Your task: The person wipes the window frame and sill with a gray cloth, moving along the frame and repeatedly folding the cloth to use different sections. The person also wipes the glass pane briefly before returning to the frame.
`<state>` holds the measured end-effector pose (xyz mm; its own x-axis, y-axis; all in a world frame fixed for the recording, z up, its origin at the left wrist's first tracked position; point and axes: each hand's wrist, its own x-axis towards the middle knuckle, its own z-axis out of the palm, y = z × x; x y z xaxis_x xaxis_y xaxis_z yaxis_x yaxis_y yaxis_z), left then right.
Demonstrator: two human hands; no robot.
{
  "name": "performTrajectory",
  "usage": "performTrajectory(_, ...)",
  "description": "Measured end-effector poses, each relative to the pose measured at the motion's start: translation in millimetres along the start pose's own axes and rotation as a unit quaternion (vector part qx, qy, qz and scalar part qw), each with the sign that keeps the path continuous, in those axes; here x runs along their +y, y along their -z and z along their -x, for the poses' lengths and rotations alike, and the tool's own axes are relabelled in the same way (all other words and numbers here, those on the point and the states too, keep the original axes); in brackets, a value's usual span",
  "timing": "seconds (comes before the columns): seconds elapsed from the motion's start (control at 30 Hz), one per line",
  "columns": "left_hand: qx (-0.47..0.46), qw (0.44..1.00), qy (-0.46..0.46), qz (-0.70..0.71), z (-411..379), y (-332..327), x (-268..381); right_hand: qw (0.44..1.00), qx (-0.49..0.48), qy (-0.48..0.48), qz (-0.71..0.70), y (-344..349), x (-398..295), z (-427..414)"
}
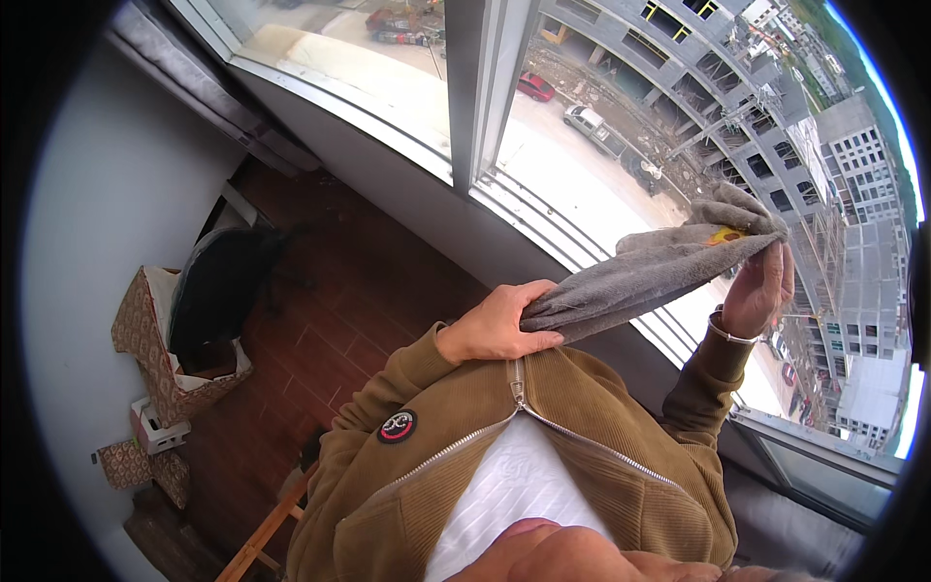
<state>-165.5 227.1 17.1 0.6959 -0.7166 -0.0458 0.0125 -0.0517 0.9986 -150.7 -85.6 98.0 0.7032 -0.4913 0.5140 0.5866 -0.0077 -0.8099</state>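
Note:
A grey cloth [633, 280], bunched lengthwise and bearing a small yellow motif, stretches between my two hands in front of the open window. My left hand [502, 320] grips its near end close to my chest, the thumb below and the fingers above. Out over the sill, my right hand [760, 291] pinches the far end, where a loose fold flops up and back. Part of the right fingers is hidden behind the cloth. A pale bracelet circles the right wrist.
A window frame post [471, 94] and sliding track [553, 218] run beside me. Outside, far below, lie a street and an unfinished building [727, 102]. At left are a black chair [218, 291], a patterned covered box [156, 364], a white crate [156, 429] and a wooden rail [262, 531].

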Motion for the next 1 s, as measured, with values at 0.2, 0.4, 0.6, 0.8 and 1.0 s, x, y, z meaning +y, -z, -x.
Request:
performTrajectory(0.2, -0.041, 0.985, 0.002, -0.165, -26, -6, -48, 0.980, 0.096, 0.081, 0.152, 40, -24, 35)
performTrajectory(0.4, 0.202, 0.978, 0.015, 0.044, -21, -1, -74, 0.827, -0.259, -0.141, 0.480, 85, 49, 101)
performTrajectory(0.6, 0.311, 0.916, -0.012, 0.252, -22, 10, -58, 0.817, -0.369, -0.010, 0.443, 33, 79, 102)
performTrajectory(0.8, 0.379, 0.890, -0.006, 0.253, -6, 27, -57, 0.798, -0.482, 0.081, 0.351, -49, 124, 75)
performTrajectory(1.0, 0.410, 0.884, -0.035, 0.222, -7, 32, -52, 0.773, -0.499, 0.093, 0.380, -131, 167, 75)
